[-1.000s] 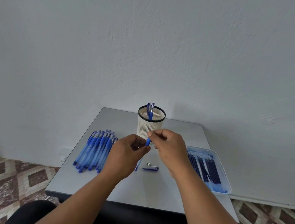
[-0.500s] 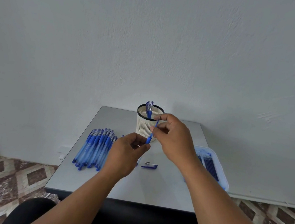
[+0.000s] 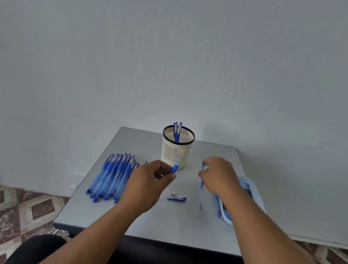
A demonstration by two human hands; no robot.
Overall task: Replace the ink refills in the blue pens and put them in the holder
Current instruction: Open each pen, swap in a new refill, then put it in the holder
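Head view: left hand point(image 3: 152, 181) grips pen barrel point(image 3: 174, 168) before holder point(image 3: 177, 147); right hand point(image 3: 218, 176) pinches pulled refill point(image 3: 202, 185), right of holder. Judged next: drop it, fetch fresh refill from tray point(image 3: 254, 195).

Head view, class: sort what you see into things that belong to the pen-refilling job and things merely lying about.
Belongs to the job:
pen barrel in left hand
refill in right hand
pen cap
row of blue pens
holder
refill tray

Just lying about:
table
patterned floor
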